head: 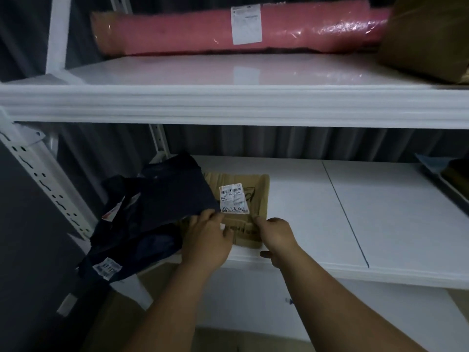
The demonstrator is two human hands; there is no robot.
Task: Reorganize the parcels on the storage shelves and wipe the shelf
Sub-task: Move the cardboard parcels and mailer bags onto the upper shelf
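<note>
Gripping the near end of a flat brown cardboard parcel [241,199], both hands work at the front of the lower shelf [330,219]. The left hand [208,237] has its fingers curled over the parcel's left edge, touching the corner of a dark plastic mailer bag [162,196] that overlaps the cardboard. The right hand [275,233] pinches the parcel's near right part, its thumb hanging below the shelf's front lip. A white shipping label [232,198] with a barcode and handwriting sits on the parcel just beyond the fingers. A second dark bag [121,252] with a small label droops over the shelf's left front corner. On the upper shelf [228,102] lies a long pink roll [228,29] wrapped in clear film, with a brown package [426,36] at its right end. A white slotted upright [45,184] stands at the left.
</note>
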